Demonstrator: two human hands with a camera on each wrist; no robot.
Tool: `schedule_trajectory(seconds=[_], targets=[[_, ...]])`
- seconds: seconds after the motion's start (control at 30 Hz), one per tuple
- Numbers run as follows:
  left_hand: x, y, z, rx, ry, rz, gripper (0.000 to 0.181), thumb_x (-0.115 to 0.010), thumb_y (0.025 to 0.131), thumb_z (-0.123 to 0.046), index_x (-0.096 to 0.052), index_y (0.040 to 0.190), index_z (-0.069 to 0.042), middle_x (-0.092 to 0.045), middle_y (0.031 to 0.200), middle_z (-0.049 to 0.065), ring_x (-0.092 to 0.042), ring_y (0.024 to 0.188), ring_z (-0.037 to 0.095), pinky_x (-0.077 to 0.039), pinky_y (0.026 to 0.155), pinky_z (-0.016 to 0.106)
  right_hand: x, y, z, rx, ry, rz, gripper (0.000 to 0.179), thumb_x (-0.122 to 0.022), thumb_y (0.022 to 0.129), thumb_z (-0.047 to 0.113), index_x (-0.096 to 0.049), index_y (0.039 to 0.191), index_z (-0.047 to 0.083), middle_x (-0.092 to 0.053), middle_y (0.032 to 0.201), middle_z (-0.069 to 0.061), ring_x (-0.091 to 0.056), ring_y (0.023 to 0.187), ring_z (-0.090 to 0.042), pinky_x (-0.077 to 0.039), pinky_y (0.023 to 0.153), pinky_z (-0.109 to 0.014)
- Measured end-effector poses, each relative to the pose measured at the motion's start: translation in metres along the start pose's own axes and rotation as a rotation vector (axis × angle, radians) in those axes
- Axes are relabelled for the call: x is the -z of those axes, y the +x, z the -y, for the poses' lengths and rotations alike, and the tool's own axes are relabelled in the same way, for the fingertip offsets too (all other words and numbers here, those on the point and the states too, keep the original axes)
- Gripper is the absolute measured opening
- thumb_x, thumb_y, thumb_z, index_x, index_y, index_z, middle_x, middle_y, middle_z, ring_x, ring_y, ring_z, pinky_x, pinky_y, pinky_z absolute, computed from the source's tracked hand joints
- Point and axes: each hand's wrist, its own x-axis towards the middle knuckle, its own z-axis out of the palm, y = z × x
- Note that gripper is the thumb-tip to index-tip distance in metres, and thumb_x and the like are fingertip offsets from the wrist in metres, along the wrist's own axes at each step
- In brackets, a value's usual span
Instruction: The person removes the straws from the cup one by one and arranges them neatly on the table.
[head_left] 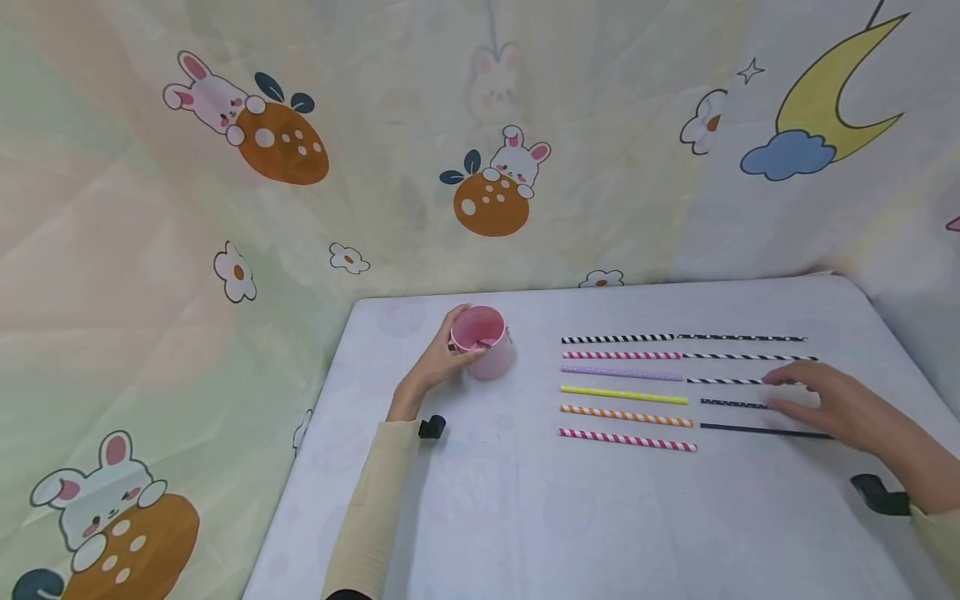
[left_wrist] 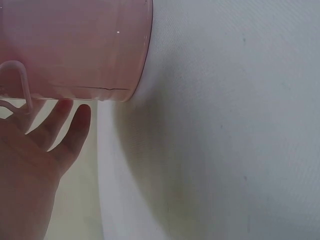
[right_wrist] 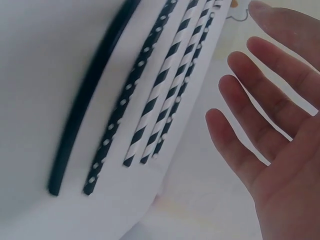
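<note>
My left hand (head_left: 435, 362) grips a small pink pail (head_left: 492, 363) by its side, thumb towards the front of the rim. In the left wrist view, the fingers of that hand lie along the pail's wall (left_wrist: 75, 45) near its wire handle (left_wrist: 24, 82). My right hand (head_left: 836, 404) hovers over the right ends of dark paper straws, fingers spread and holding nothing. Under or beside it lie a plain black straw (right_wrist: 90, 95), a black dotted straw (right_wrist: 122, 105) and black-and-white striped straws (right_wrist: 159, 82). Part of these straws is hidden by the hand in the head view.
Left of the dark straws, a column of straws includes a purple one (head_left: 622, 372), a yellow one (head_left: 622, 394), an orange striped one (head_left: 626, 416) and a pink striped one (head_left: 626, 440). A printed cloth (head_left: 405, 200) hangs behind the white table (head_left: 525, 517).
</note>
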Motion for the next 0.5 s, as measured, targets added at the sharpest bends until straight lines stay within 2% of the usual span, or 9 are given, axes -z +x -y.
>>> schedule_trajectory(seconds=[0.17,0.33,0.4,0.5], targets=[[0.001,-0.001,-0.005,0.031,-0.001,0.021,0.092,-0.078,0.088,-0.032,-0.018,0.157,-0.039,-0.035,0.158,0.000,-0.034,0.145,0.025,-0.038,0.115,0.054,0.002,0.013,0.013,0.002,0.013,0.003,0.044,-0.080,0.086,0.028,-0.066,0.119,0.004,-0.066,0.117,-0.019,-0.057,0.107,-0.035,-0.050,0.083,-0.053],[0.003,-0.010,-0.026,0.028,-0.017,0.048,0.093,-0.078,0.088,-0.027,-0.018,0.159,-0.029,-0.034,0.159,0.006,-0.034,0.146,0.030,-0.037,0.115,0.054,0.006,0.028,0.029,0.064,0.020,-0.002,0.044,-0.080,0.086,0.025,-0.064,0.123,0.006,-0.067,0.117,-0.014,-0.059,0.108,-0.032,-0.051,0.085,-0.048],[0.004,-0.013,-0.033,0.021,-0.022,0.053,0.092,-0.078,0.088,-0.025,-0.019,0.159,-0.026,-0.035,0.158,0.007,-0.035,0.145,0.031,-0.038,0.115,0.054,0.008,0.035,0.037,0.063,0.031,0.011,0.046,-0.079,0.087,0.026,-0.064,0.125,0.006,-0.067,0.118,-0.014,-0.060,0.109,-0.032,-0.051,0.088,-0.051],[0.004,-0.014,-0.035,0.017,-0.029,0.054,0.092,-0.077,0.088,-0.024,-0.019,0.159,-0.025,-0.036,0.157,0.008,-0.035,0.145,0.032,-0.038,0.115,0.054,0.010,0.046,0.050,0.034,0.047,0.039,0.050,-0.077,0.089,0.028,-0.060,0.131,0.005,-0.065,0.122,-0.016,-0.059,0.114,-0.035,-0.049,0.092,-0.058]])
